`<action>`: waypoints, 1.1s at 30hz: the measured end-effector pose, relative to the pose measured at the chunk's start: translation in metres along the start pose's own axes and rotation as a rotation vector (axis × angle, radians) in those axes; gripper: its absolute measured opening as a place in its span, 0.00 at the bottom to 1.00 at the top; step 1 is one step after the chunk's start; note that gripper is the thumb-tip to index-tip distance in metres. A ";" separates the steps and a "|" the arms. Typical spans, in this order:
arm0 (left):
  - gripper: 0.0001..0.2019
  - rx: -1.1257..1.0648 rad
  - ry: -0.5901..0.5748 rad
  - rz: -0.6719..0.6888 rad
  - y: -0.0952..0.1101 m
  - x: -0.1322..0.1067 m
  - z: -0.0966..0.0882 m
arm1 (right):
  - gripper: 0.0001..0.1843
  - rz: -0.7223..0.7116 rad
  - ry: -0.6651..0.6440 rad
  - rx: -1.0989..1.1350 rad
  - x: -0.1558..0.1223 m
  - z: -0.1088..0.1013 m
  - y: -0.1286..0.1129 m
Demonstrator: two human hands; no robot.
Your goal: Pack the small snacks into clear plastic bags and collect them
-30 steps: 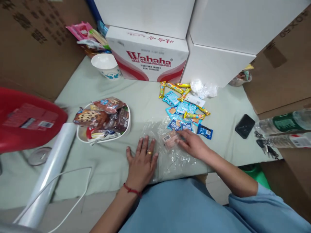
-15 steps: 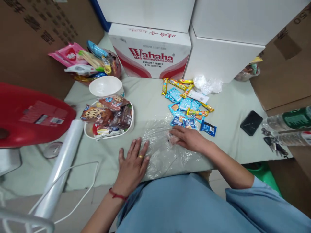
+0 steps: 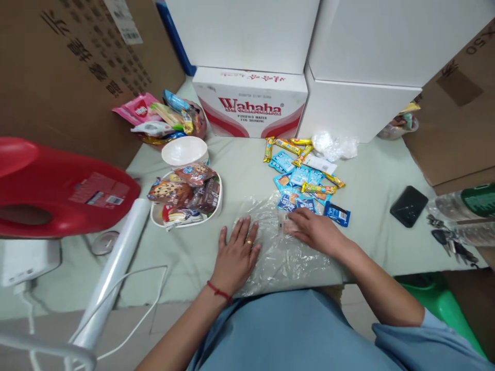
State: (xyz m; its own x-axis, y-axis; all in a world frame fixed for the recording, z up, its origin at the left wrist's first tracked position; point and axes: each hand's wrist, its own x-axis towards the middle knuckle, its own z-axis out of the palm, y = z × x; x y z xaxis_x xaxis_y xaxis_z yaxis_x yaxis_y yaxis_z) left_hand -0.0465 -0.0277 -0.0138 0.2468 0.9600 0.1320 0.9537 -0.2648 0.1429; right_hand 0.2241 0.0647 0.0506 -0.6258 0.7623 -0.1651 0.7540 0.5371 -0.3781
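With fingers apart, lays left hand point(image 3: 235, 257) flat at nine o'clock along clear plastic point(image 3: 266, 263); bends right hand point(image 3: 325, 232) over pinkish packet point(image 3: 286, 225) at twelve, cannot tell if gripped. Leans over pale green tablecloth point(image 3: 371, 203), with Wahaha box point(image 3: 253, 111) at twelve o'clock.

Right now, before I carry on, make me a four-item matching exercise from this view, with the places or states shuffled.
1. Left hand
2. Right hand
3. Oval white tub
4. Black rectangular object

A. Beside the keys
B. On a pinkish packet
C. Filled with wrapped snacks
D. Spread flat, wearing a ring

Right pairs: 1-D, 2-B, 3-C, 4-A
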 end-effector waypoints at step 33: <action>0.27 -0.143 0.033 -0.033 0.003 -0.003 -0.003 | 0.26 -0.105 0.105 0.020 -0.004 0.004 -0.032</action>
State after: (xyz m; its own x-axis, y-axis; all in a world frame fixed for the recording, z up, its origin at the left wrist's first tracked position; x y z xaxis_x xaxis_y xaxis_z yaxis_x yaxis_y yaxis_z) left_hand -0.0449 -0.0317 -0.0106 0.2079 0.9655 0.1567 0.9262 -0.2458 0.2858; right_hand 0.2017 0.0434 0.0600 -0.6761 0.7363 -0.0279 0.6805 0.6094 -0.4068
